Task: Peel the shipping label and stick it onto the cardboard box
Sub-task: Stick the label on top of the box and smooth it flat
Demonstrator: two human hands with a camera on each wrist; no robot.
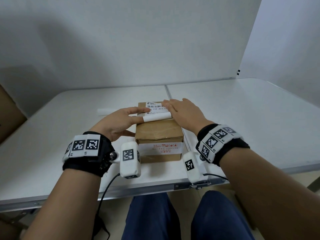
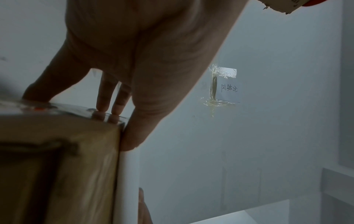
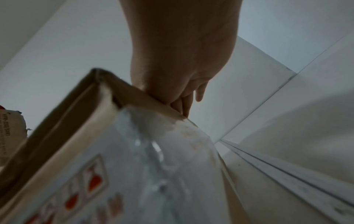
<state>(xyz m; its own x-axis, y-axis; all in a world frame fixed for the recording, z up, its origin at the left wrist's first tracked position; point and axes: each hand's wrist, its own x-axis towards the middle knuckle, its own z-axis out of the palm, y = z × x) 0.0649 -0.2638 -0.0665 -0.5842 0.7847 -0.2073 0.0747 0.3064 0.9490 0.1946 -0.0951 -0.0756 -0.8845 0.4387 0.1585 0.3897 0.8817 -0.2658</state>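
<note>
White walls close in behind a white folding table, and a small cardboard box sits on it near the front edge, between the person's two forearms. On the far half of the box top lies the shipping label, barcode and print facing up; its near edge curls up off the cardboard in a loose white roll. The left hand reaches in from the left with fingers straight, their tips laid on the label's left part and one fingertip touching the end of the curl; the left wrist view shows the thumb pressed against the box's side and fingertips on the glossy top. The right hand lies flat, fingers extended and together, palm down over the label's right end. A rolled white sheet lies on the table just left of the box, beyond the left hand. Printed tape with red symbols runs across the box's near face.
</note>
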